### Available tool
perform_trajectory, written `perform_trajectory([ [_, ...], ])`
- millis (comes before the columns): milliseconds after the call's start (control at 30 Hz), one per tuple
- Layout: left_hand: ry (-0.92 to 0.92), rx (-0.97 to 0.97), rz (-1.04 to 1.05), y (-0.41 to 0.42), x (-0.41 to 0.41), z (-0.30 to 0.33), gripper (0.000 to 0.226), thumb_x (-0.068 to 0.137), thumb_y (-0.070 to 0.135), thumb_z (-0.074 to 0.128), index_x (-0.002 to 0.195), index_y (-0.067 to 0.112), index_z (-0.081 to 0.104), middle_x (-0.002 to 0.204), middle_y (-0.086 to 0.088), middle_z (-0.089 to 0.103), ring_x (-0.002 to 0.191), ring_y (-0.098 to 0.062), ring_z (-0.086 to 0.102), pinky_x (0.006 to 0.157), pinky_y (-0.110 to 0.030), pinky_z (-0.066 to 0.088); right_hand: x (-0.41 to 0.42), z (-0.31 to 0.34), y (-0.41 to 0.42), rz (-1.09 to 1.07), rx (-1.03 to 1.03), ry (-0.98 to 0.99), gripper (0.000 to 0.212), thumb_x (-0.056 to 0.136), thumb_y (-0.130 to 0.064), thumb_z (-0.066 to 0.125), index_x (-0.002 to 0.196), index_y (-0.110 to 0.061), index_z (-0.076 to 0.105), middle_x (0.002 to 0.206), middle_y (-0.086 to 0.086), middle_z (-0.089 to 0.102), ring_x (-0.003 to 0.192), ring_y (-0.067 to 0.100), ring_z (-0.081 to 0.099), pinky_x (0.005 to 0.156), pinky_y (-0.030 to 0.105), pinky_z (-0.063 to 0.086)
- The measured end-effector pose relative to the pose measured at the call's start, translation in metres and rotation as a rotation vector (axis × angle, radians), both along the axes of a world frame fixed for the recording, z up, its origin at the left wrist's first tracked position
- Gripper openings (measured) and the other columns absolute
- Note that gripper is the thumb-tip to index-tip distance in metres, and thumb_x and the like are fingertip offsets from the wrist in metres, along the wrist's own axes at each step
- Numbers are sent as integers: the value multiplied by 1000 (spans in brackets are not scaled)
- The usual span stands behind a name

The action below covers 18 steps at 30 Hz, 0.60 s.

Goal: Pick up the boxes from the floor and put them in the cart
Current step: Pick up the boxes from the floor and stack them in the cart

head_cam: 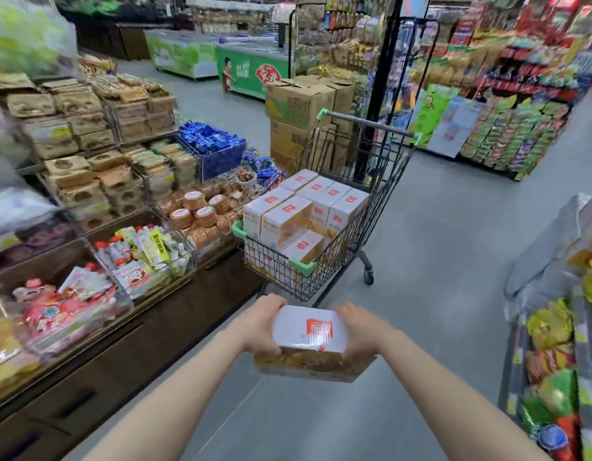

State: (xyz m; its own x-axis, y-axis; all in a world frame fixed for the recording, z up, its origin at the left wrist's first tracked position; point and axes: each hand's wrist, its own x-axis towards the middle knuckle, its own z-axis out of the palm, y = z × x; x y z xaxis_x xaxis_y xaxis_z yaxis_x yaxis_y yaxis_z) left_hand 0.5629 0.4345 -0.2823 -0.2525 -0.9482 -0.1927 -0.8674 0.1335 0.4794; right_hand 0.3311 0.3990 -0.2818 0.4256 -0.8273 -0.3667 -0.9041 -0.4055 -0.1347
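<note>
We hold a box (310, 341) level between our hands, the left hand (263, 322) clasping its 9 o'clock end, the right hand (359, 329) its 3 o'clock end. The cart (324, 227), holding more boxes (304, 211), stands just beyond at 12 o'clock.

The grey floor (454, 234) runs from near to far between the store displays. On it, in the middle, stands a black wire cart (324, 257) on castors, with green corner guards and a green-tipped handle at its far end. Just beyond the cart, a stack of brown cardboard cartons (298, 108) sits on the floor. Along the left, a dark wooden display counter (128, 347) rests on the floor; on the right stand shelves of snack bags (507, 134). Far off, green chest freezers (251, 71) stand on the floor.
</note>
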Motion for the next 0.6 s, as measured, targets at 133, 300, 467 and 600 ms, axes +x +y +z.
perform_trajectory([
  [133,9,30,-12,-76,-5,-8,91,62,35,83,138,16,36,133,-2,42,125,-20,40,102,-26,34,-7,1,-85,79,-70,63,70,68,-41,75,123,-15,41,122,6,48,110,25,51,87,36,46],
  [300,86,145,75,-168,10,-12,123,62,40,85,151,12,4,159,-2,10,146,-18,11,117,-27,12,-20,24,-188,110,-159,124,66,69,-41,73,122,-18,42,120,4,50,107,22,52,87,35,47],
  [467,37,193,144,-240,14,-18,116,68,43,80,152,16,4,159,-2,9,147,-20,11,119,-34,14,-26,59,-288,168,-185,128,70,67,-44,74,125,-21,42,120,2,52,106,20,53,86,33,48],
  [600,63,190,254,-283,17,-30,101,69,39,78,149,21,19,154,-1,28,141,-20,27,116,-38,26,-15,74,-359,265,-206,111,72,65,-45,75,125,-22,42,115,1,52,101,19,53,78,29,45],
])
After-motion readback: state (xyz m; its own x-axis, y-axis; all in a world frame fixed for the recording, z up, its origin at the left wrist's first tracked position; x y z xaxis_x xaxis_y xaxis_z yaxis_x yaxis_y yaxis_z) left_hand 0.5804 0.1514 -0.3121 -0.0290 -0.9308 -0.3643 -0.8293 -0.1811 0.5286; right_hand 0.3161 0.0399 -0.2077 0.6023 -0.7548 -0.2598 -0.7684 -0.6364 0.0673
